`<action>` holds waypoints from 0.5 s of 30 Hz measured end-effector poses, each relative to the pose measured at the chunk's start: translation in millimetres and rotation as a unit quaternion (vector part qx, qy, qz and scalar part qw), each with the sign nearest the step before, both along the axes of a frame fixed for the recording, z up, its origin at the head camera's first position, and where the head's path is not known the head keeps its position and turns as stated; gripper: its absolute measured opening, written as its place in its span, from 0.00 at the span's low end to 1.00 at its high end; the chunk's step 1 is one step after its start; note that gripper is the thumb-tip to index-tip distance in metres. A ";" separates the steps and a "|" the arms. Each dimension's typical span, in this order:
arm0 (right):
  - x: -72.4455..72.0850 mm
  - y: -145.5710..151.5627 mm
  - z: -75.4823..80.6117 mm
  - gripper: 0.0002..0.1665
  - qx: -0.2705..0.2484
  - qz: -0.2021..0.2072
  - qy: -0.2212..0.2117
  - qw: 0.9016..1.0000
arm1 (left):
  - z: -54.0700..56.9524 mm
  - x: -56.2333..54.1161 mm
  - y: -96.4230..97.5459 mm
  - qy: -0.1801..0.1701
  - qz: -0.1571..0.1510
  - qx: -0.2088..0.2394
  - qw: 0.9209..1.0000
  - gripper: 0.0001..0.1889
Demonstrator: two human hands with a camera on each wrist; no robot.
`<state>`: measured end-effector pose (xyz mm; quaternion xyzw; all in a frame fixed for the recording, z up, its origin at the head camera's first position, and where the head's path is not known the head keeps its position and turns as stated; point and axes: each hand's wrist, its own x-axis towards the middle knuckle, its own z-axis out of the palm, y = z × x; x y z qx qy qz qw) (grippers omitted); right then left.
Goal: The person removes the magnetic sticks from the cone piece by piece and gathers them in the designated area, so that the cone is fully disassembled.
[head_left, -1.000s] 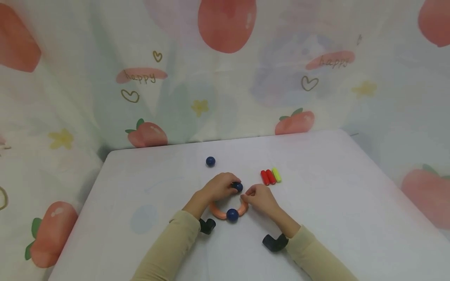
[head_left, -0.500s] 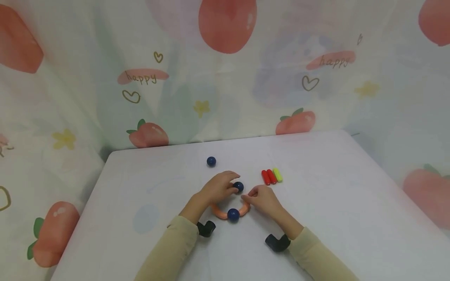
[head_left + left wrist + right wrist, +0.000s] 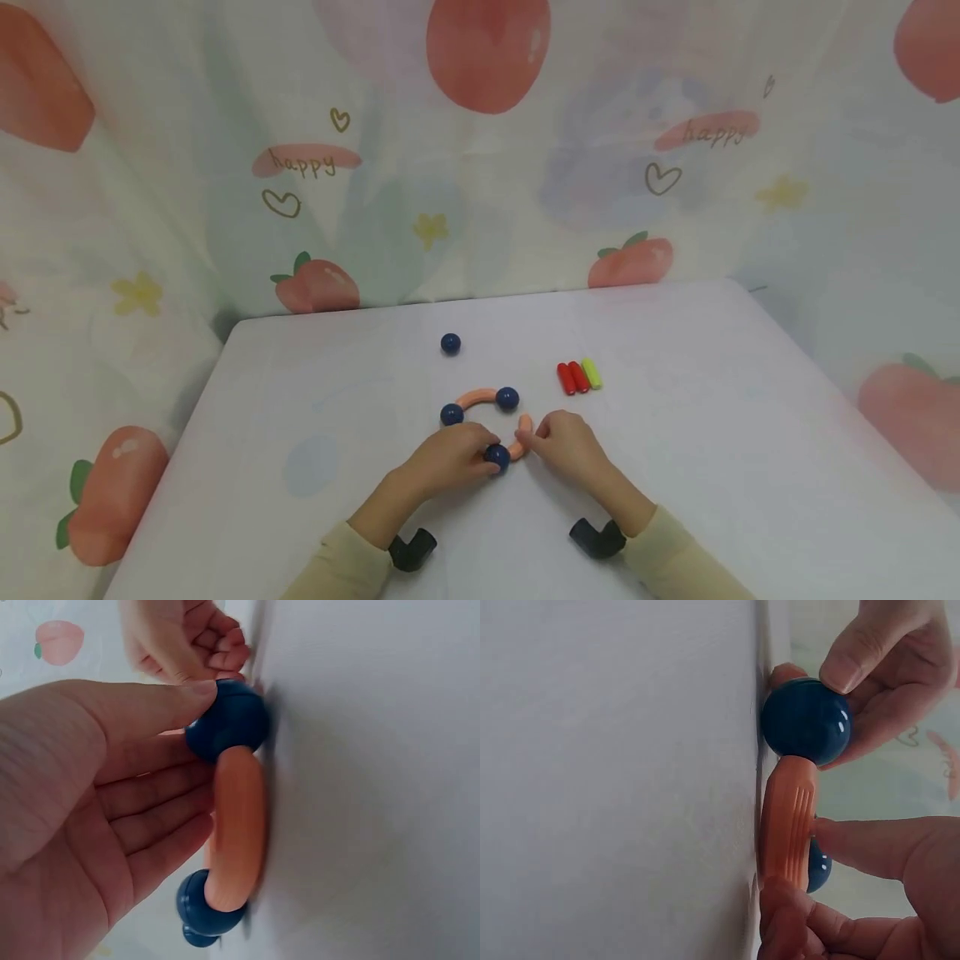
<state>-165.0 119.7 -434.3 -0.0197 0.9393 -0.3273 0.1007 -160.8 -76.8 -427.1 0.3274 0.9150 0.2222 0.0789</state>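
Note:
Blue balls and curved orange rods form a ring on the white table. My left hand [image 3: 453, 450] pinches the near blue ball [image 3: 497, 457] between thumb and fingers. My right hand [image 3: 564, 446] pinches the right orange curved rod [image 3: 524, 425], which meets that ball; its far end stands apart from the far-right blue ball [image 3: 507, 398]. A second orange rod [image 3: 477, 397] joins this ball to the left blue ball [image 3: 452, 414]. The left orange rod [image 3: 238, 832], hidden under my left hand in the head view, shows in the left wrist view.
A loose blue ball [image 3: 451, 343] lies farther back on the white table [image 3: 697, 375]. Right of the ring are two red sticks [image 3: 572, 377] and a yellow-green stick [image 3: 592, 373] side by side. A patterned curtain [image 3: 480, 183] hangs behind the table.
My left hand has let go of the far-right blue ball and moved nearer to grip the near ball. The far orange rod and left ball are now uncovered. My right hand stays at its rod.

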 end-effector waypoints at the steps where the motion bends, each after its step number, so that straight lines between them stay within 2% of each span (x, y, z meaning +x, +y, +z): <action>1: -0.5 -1.1 -0.7 0.19 0.001 0.000 0.001 1.000 | -2.0 0.9 0.4 0.001 0.002 0.002 1.000 0.15; 9: -4.4 -6.0 -3.2 0.19 0.007 -0.008 -0.012 1.000 | -8.6 5.0 1.6 -0.002 0.025 0.013 1.000 0.17; 15: -8.8 -6.4 -0.8 0.18 0.000 -0.012 -0.023 1.000 | -10.1 5.4 2.1 0.012 0.023 0.028 0.999 0.17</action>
